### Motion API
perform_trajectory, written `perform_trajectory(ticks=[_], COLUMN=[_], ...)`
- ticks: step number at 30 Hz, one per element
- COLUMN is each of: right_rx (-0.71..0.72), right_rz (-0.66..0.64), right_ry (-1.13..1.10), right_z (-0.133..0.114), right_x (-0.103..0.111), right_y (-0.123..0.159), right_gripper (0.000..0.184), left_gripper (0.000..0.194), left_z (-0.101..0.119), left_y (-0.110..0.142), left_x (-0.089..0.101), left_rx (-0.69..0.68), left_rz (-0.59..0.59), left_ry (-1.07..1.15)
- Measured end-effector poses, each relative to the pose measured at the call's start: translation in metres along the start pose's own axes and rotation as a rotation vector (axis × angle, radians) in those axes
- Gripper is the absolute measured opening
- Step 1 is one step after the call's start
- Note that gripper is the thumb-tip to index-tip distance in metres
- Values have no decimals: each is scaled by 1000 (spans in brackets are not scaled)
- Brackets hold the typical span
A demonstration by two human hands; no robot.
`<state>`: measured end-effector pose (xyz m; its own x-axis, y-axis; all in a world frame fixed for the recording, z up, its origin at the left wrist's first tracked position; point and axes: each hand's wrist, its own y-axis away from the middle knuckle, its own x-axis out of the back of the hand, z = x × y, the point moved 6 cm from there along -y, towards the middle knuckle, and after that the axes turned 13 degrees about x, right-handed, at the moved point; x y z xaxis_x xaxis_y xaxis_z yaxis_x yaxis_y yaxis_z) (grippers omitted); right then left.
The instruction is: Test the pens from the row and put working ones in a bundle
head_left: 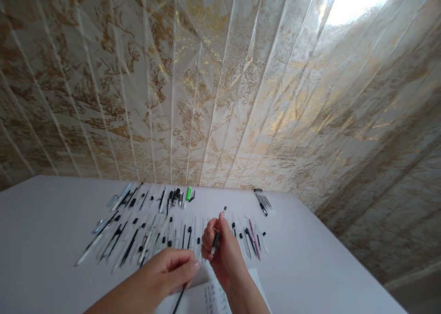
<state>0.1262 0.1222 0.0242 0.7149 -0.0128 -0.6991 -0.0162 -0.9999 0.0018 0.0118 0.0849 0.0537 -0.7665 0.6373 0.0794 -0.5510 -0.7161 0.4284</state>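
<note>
My right hand [222,252] is closed round a clear pen [217,235] with a black grip, held upright above the white table [51,240]. Lower and to the left, my left hand [170,270] has its fingers pressed together on a thin black stick [179,299], which may be a pen refill, over a sheet of paper [213,298] with writing on it. Beyond both hands, several pens and pen parts [138,238] lie side by side in rows across the table.
A green pen [188,194] lies in the far row. A small bundle of thin dark refills [263,200] rests at the far right of the table. A gold-patterned curtain [223,84] hangs behind the table. The table's right edge runs diagonally toward me.
</note>
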Motion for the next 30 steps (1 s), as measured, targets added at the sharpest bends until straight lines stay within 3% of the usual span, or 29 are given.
perform_trajectory(ticks=[5, 25, 30], right_rx=[39, -21, -63], right_rz=[10, 7, -12], right_ry=[24, 29, 104], right_z=[3, 10, 18], right_x=[0, -5, -8], right_y=[4, 8, 14], right_gripper=[50, 49, 50], left_gripper=[44, 49, 58], left_z=[-6, -8, -10], left_y=[1, -6, -10], left_x=[-13, -14, -8], left_rx=[-3, -23, 49], left_rz=[-5, -45, 32], left_ry=[-57, 62, 173])
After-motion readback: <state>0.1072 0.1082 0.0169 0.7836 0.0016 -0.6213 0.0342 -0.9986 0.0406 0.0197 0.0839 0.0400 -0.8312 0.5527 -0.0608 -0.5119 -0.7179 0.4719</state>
